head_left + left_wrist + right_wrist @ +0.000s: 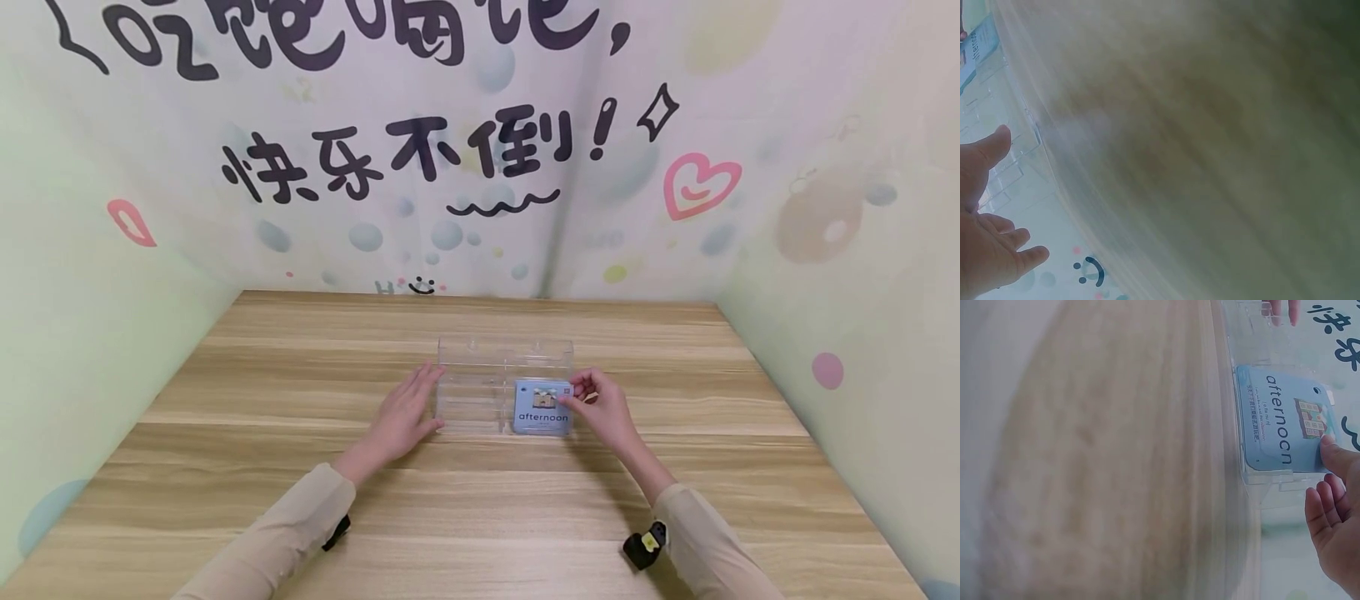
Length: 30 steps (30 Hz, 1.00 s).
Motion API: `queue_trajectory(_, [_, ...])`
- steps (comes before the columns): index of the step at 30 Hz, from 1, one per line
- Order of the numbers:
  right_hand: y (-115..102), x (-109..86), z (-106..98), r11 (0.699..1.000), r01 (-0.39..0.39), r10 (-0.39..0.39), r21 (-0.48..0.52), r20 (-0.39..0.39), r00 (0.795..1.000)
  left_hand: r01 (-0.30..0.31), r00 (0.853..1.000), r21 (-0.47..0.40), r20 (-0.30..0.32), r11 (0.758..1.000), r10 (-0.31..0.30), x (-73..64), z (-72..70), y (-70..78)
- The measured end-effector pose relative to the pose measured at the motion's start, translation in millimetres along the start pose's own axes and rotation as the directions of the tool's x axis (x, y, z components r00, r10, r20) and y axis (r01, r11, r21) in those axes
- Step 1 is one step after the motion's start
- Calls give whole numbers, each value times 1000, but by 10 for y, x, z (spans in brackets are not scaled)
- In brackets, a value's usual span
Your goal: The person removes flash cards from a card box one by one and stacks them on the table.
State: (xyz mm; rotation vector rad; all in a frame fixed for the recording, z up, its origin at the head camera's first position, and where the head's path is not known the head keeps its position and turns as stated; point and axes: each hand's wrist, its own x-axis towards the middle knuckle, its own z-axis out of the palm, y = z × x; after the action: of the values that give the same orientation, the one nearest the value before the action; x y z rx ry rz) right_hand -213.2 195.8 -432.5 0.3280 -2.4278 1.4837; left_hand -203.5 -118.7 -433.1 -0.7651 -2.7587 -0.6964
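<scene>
A clear plastic holder with compartments stands on the table in the head view. Blue word cards reading "afternoon" sit upright in its front right compartment, a small building pictured on the front one. My right hand pinches the cards at their upper right edge, thumb on the printed face; the index fingertip is hidden behind them. In the right wrist view the other fingers curl beside the holder. My left hand rests against the holder's left side, fingers extended and thumb apart toward the front.
The wood-grain table extends around the holder. Behind it hangs a printed backdrop with large black characters, and pale walls rise on both sides. A black wrist device is strapped below the right sleeve.
</scene>
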Motion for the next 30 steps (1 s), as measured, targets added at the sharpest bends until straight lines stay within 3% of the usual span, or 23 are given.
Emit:
queue_trajectory(21, [1, 48, -82, 1000, -27, 28, -12, 78, 997, 49, 998, 1, 39, 999, -49, 0, -17, 21])
queue_trajectory(30, [-328, 6, -145, 999, -11, 13, -32, 72, 997, 51, 998, 2, 36, 999, -51, 0, -18, 21])
